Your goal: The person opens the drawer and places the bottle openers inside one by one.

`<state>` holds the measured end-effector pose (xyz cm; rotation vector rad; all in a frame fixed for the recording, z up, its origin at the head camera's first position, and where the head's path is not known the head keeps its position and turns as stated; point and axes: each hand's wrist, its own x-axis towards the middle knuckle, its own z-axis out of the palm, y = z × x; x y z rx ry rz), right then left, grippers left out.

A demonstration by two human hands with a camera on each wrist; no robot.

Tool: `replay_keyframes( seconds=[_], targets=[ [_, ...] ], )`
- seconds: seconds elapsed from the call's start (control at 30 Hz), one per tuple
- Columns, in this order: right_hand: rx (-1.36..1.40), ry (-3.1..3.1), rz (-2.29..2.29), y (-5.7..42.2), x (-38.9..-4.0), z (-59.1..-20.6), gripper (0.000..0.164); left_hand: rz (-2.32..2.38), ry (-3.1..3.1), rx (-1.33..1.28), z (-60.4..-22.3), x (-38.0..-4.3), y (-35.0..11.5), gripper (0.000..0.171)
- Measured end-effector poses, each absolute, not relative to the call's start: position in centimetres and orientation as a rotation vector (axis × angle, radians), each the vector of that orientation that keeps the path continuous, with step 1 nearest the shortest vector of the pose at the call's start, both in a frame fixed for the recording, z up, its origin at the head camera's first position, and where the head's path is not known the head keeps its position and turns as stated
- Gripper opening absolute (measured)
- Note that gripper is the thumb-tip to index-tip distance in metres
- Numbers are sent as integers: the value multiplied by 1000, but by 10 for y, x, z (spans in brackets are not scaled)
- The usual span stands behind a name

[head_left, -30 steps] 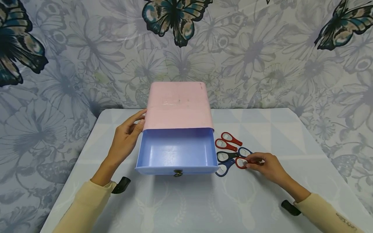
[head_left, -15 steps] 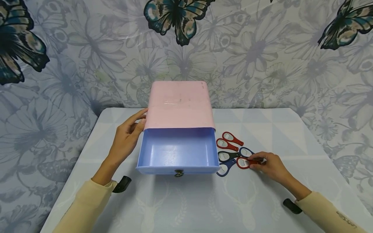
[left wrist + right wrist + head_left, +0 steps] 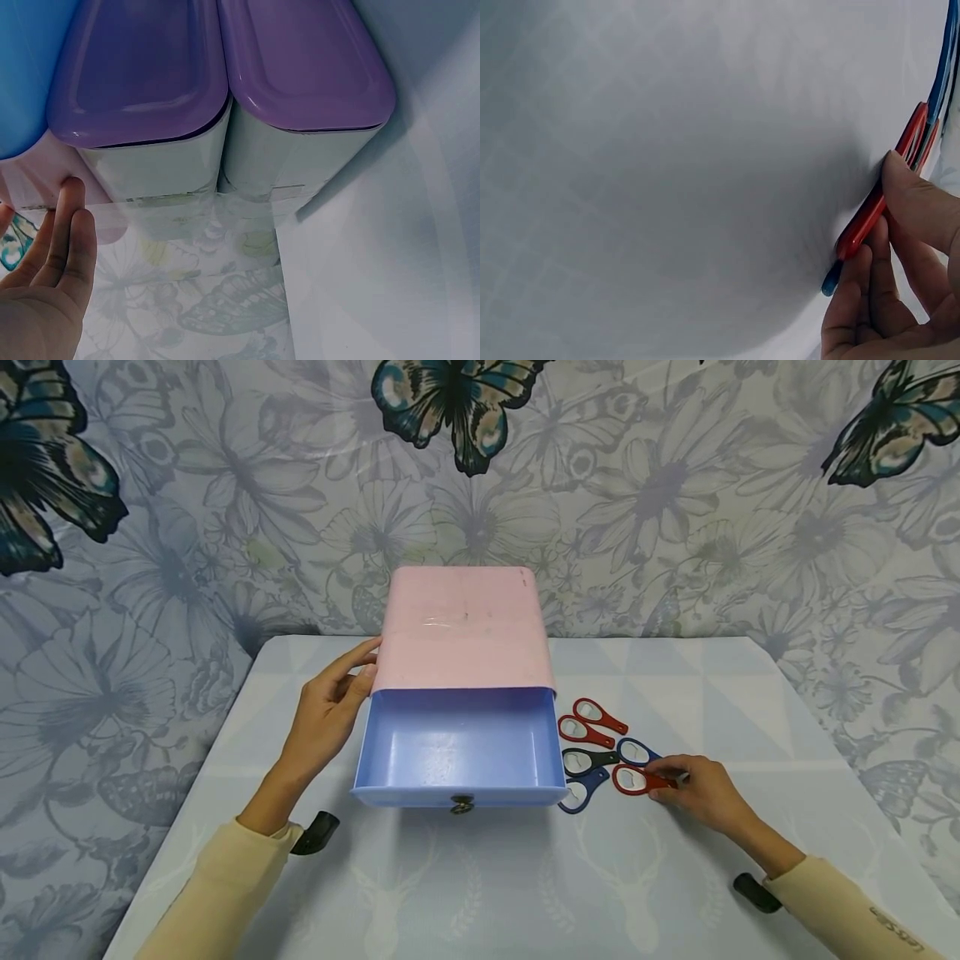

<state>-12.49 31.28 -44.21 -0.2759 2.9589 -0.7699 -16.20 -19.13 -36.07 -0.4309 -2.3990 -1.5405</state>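
My left hand (image 3: 324, 720) touches the left side of the pink drawer box (image 3: 465, 627) with extended fingers; its fingers (image 3: 70, 217) press the pink wall in the left wrist view. A light-blue drawer (image 3: 457, 739) with a small metallic knob is pulled out and bare inside. My right hand (image 3: 701, 789) pinches the handle of a red oval-framed piece (image 3: 632, 779), which resembles a small magnifying glass, between thumb and fingers. Similar pieces lie beside it: two red ones (image 3: 588, 731), a black one (image 3: 588, 762), and blue ones (image 3: 637, 752). The right wrist view shows the red handle (image 3: 866, 217) edge-on.
Two white compartments with purple fronts (image 3: 307, 60) adjoin the pink box in the left wrist view. The pale patterned table (image 3: 480, 893) lies against a wall with butterfly and flower print (image 3: 660, 510). The pieces lie close to the drawer's right side.
My right hand has shifted slightly right with the red piece, widening its distance from the drawer. My left hand stays against the pink box, and the drawer remains out.
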Motion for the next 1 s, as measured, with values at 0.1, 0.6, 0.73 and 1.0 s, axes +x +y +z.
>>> replay_keyframes(
  seconds=[0.1,0.6,0.73,1.0],
  targets=[
    [-262,2957,-761,314,-124,-442,32,-1548,-2392,-433,-361,-162,-191,42],
    [-237,2928,-756,316,-123,-442,31,-1534,-2391,-434,-361,-162,-191,43],
    [-242,2931,-761,314,-123,-437,30,-1531,-2391,-433,-361,-161,-191,43],
    [-356,3012,-798,309,-124,-417,30,-1527,-2395,-426,-362,-162,-191,42]
  ],
)
